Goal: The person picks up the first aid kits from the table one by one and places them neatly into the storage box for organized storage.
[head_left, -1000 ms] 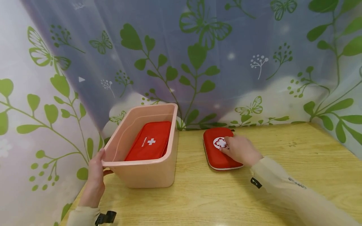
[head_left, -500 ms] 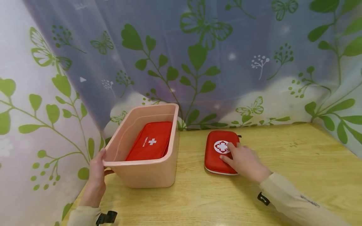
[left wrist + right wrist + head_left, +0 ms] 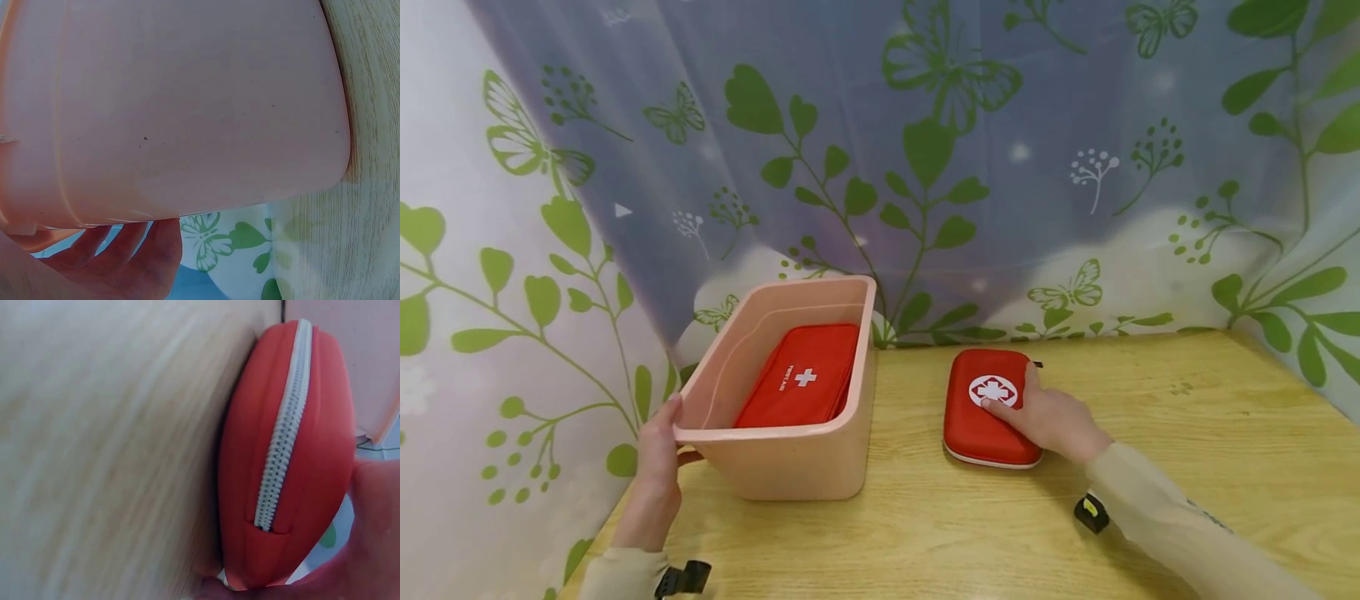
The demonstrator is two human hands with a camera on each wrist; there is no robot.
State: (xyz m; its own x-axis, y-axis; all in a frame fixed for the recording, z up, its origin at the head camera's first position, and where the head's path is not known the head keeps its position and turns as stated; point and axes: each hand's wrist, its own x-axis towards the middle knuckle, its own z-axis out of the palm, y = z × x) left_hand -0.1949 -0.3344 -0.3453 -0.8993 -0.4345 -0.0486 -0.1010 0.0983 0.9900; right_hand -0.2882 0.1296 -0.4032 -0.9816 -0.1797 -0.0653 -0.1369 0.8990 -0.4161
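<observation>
My left hand grips the near left corner of a pink plastic bin, thumb at the rim and fingers under it. A flat red first aid pouch with a white cross lies inside. To the bin's right, a red hard-shell first aid case lies on the table, its round white emblem facing up. My right hand holds the case by its right side, thumb on top near the emblem. The right wrist view shows the case's white zipper and fingers at its edge.
Both bin and case rest on a light wood-grain table. A curtain printed with leaves and butterflies hangs right behind the table, and another patterned sheet closes off the left side.
The case has shifted slightly toward me and turned a little. My right hand has gone from fingertips on its top to a hold at its right side. The left hand stays on the bin.
</observation>
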